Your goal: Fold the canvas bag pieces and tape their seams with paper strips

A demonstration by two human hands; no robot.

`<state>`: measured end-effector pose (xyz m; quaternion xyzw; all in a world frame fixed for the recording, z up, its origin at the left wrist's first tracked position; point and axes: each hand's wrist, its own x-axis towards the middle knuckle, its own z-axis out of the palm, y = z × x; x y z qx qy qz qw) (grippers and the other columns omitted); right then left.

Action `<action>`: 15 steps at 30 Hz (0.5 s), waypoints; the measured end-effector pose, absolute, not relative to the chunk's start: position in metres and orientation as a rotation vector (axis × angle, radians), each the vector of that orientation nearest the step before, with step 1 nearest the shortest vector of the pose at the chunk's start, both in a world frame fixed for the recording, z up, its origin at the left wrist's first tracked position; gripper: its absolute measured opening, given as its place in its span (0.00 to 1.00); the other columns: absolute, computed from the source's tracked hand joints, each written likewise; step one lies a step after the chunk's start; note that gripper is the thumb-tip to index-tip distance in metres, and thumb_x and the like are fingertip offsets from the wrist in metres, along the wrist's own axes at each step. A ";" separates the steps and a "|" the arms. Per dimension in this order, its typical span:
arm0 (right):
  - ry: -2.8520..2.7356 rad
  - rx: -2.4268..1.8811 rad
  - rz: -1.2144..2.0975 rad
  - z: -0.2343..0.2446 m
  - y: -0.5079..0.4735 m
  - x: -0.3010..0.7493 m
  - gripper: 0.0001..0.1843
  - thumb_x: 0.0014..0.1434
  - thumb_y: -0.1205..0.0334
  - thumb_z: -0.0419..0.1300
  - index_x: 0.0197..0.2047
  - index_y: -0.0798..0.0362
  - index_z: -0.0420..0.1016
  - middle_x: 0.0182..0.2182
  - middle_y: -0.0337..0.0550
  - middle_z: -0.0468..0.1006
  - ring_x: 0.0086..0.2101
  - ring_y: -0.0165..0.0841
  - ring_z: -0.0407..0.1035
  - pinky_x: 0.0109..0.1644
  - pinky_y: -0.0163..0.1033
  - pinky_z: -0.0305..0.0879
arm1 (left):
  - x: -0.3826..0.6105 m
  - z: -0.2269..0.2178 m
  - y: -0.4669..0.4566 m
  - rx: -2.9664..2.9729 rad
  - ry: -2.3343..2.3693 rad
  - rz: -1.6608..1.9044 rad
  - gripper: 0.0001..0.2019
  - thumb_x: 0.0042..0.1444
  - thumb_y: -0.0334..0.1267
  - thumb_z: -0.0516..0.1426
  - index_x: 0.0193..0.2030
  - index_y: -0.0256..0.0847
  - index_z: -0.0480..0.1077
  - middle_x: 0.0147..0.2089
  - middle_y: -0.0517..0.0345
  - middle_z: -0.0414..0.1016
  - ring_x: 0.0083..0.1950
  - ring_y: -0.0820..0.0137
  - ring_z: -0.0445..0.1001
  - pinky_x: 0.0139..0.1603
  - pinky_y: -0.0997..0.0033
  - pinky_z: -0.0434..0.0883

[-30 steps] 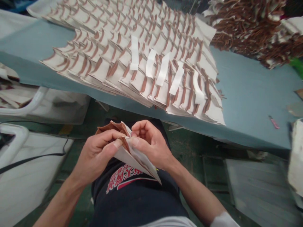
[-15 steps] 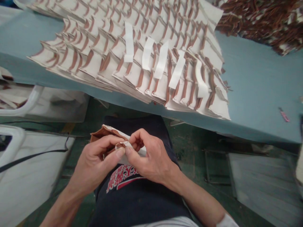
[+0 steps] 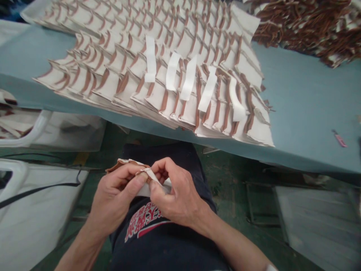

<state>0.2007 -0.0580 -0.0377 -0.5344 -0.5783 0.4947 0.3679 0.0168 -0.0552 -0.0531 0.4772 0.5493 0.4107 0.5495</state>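
Above my lap, both hands hold a folded piece of brown and white leather-like material (image 3: 143, 191). My left hand (image 3: 117, 194) is closed on its left part, thumb and forefinger pinching a brown edge. Close beside it, my right hand (image 3: 177, 190) is closed on the same piece, pinching the narrow white-backed edge between thumb and fingers. Much of the piece is hidden behind my fingers. Beyond my hands, overlapping rows of similar white pieces with brown edges (image 3: 135, 86) lie on the table, with several white paper strips (image 3: 188, 77) on top.
The blue-green table (image 3: 299, 113) runs across in front of me. At its far right lies a heap of brown scraps (image 3: 307, 26), and nearer a small pink tool (image 3: 340, 138). White plastic bins (image 3: 42, 195) stand at the left, one with a black strap (image 3: 42, 188).
Between my fingers the white edge strip now shows longer and straighter, running down toward my right thumb. The piece's left end looks flatter. The view has shifted slightly.
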 end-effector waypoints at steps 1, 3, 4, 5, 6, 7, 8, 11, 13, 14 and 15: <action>-1.464 -1.366 1.282 -0.039 -0.057 0.200 0.07 0.60 0.59 0.63 0.43 0.48 0.75 0.34 0.36 0.81 0.31 0.32 0.73 0.40 0.39 0.71 | 0.018 -0.056 -0.056 1.057 1.293 0.991 0.13 0.62 0.50 0.73 0.36 0.42 0.86 0.39 0.55 0.87 0.34 0.68 0.82 0.34 0.78 0.78; -1.460 -1.367 1.289 -0.040 -0.055 0.198 0.09 0.59 0.60 0.63 0.44 0.49 0.76 0.35 0.37 0.81 0.32 0.33 0.73 0.39 0.39 0.70 | 0.019 -0.063 -0.057 0.899 1.284 1.032 0.18 0.59 0.55 0.76 0.36 0.42 0.86 0.38 0.56 0.86 0.34 0.69 0.81 0.34 0.78 0.78; -1.471 -1.370 1.294 -0.041 -0.055 0.199 0.10 0.59 0.61 0.62 0.45 0.49 0.77 0.35 0.37 0.81 0.32 0.33 0.73 0.40 0.39 0.70 | 0.020 -0.066 -0.058 0.826 1.281 1.045 0.21 0.56 0.58 0.77 0.36 0.41 0.86 0.38 0.56 0.86 0.34 0.69 0.80 0.35 0.78 0.78; -1.481 -1.365 1.307 -0.041 -0.054 0.200 0.11 0.58 0.63 0.62 0.46 0.49 0.78 0.36 0.38 0.82 0.34 0.34 0.74 0.41 0.39 0.70 | 0.020 -0.069 -0.058 0.765 1.279 1.050 0.23 0.54 0.60 0.78 0.36 0.40 0.85 0.38 0.56 0.85 0.34 0.69 0.80 0.36 0.78 0.78; -1.485 -1.347 1.332 -0.042 -0.055 0.201 0.13 0.58 0.64 0.61 0.47 0.50 0.78 0.38 0.39 0.82 0.35 0.34 0.75 0.43 0.40 0.71 | 0.020 -0.072 -0.059 0.724 1.279 1.046 0.25 0.52 0.62 0.79 0.36 0.40 0.84 0.38 0.55 0.85 0.35 0.68 0.80 0.36 0.77 0.79; -1.487 -1.323 1.368 -0.043 -0.056 0.204 0.15 0.57 0.66 0.59 0.48 0.50 0.79 0.39 0.39 0.83 0.37 0.35 0.75 0.45 0.40 0.72 | 0.019 -0.074 -0.060 0.702 1.288 1.038 0.27 0.51 0.63 0.79 0.36 0.39 0.83 0.38 0.54 0.86 0.35 0.67 0.81 0.37 0.77 0.79; -1.480 -1.288 1.413 -0.045 -0.059 0.207 0.19 0.57 0.68 0.58 0.50 0.49 0.79 0.41 0.40 0.83 0.40 0.35 0.76 0.47 0.40 0.72 | 0.018 -0.076 -0.061 0.696 1.301 1.025 0.28 0.52 0.64 0.79 0.37 0.39 0.83 0.39 0.53 0.86 0.36 0.66 0.81 0.37 0.76 0.79; -1.475 -1.326 1.468 -0.056 -0.067 0.218 0.23 0.59 0.71 0.57 0.54 0.46 0.81 0.46 0.40 0.84 0.45 0.35 0.77 0.50 0.38 0.73 | 0.015 -0.082 -0.062 0.773 1.376 1.001 0.30 0.55 0.68 0.76 0.39 0.39 0.82 0.39 0.51 0.87 0.35 0.64 0.81 0.35 0.74 0.78; -1.504 -1.381 1.456 -0.067 -0.070 0.226 0.21 0.62 0.70 0.58 0.54 0.45 0.82 0.48 0.41 0.85 0.46 0.36 0.78 0.52 0.38 0.73 | 0.016 -0.084 -0.061 0.870 1.471 1.028 0.31 0.59 0.71 0.71 0.39 0.40 0.83 0.37 0.54 0.86 0.34 0.64 0.81 0.35 0.74 0.76; -1.522 -1.405 1.436 -0.072 -0.069 0.229 0.18 0.62 0.70 0.60 0.52 0.45 0.83 0.47 0.41 0.86 0.45 0.37 0.79 0.52 0.38 0.74 | 0.016 -0.086 -0.060 0.947 1.513 1.034 0.31 0.62 0.73 0.68 0.39 0.41 0.83 0.36 0.55 0.86 0.33 0.64 0.81 0.34 0.74 0.76; -1.543 -1.426 1.407 -0.076 -0.067 0.232 0.16 0.63 0.69 0.61 0.50 0.46 0.84 0.45 0.41 0.86 0.44 0.37 0.79 0.51 0.38 0.74 | 0.017 -0.088 -0.059 1.034 1.555 1.044 0.32 0.64 0.74 0.66 0.38 0.42 0.83 0.35 0.55 0.86 0.34 0.64 0.81 0.35 0.74 0.76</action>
